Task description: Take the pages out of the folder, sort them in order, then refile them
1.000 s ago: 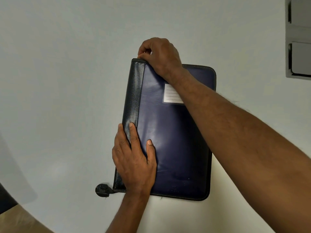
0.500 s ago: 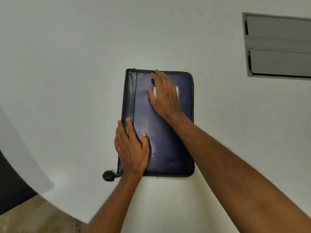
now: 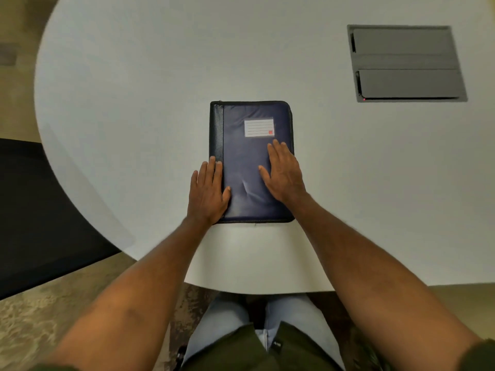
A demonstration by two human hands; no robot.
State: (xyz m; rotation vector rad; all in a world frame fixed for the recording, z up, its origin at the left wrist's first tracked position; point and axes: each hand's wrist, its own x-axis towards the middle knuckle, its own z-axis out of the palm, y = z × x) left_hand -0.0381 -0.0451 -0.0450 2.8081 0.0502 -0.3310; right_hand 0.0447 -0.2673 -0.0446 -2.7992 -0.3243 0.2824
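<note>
A dark blue zip folder (image 3: 246, 167) with a black spine on its left and a white label (image 3: 259, 127) lies closed on the white table (image 3: 134, 103), near the front edge. My left hand (image 3: 207, 192) rests flat on its lower left corner, fingers straight along the spine. My right hand (image 3: 284, 174) lies flat on the cover's lower right part, fingers pointing away from me. No pages are visible; the folder's contents are hidden.
A grey recessed panel (image 3: 405, 64) with two flaps sits in the tabletop at the back right. A black chair (image 3: 40, 210) stands to the left of the round table. My lap (image 3: 257, 330) shows below the table's front edge.
My right hand left the folder's top edge and slid down the cover to its lower right. The head pulled back, so more of the table shows. My left hand stayed at the lower left.
</note>
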